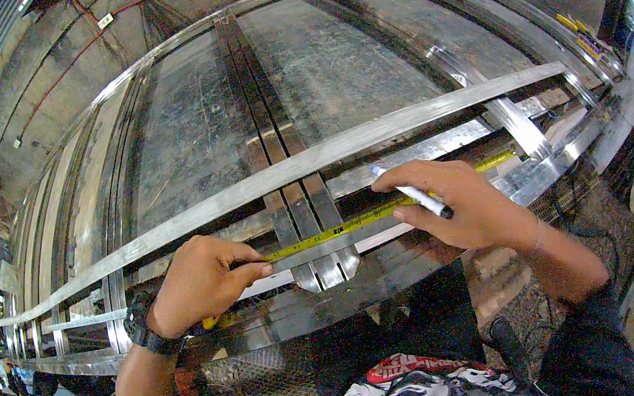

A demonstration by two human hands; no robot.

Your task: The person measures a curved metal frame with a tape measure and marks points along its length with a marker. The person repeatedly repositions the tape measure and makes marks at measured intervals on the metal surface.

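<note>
In my view, a yellow measuring tape (315, 240) is extended, rising slightly rightward. A white marker (420, 198), blue-ended and black-ended, slants over it.

Left hand (207, 284) here, thumb and forefinger pinching a yellow, ribbon-like measuring tape (315, 240) that runs rightward past the right hand (461, 201), which grips a white cylindrical marker (422, 199); beyond both hands lies a long, flat silvery metal bar (281, 175).

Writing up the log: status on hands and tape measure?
Left hand pinching yellow tape measure. Right hand gripping white marker. Tape extended along metal bar, partly hidden behind right hand.
</note>
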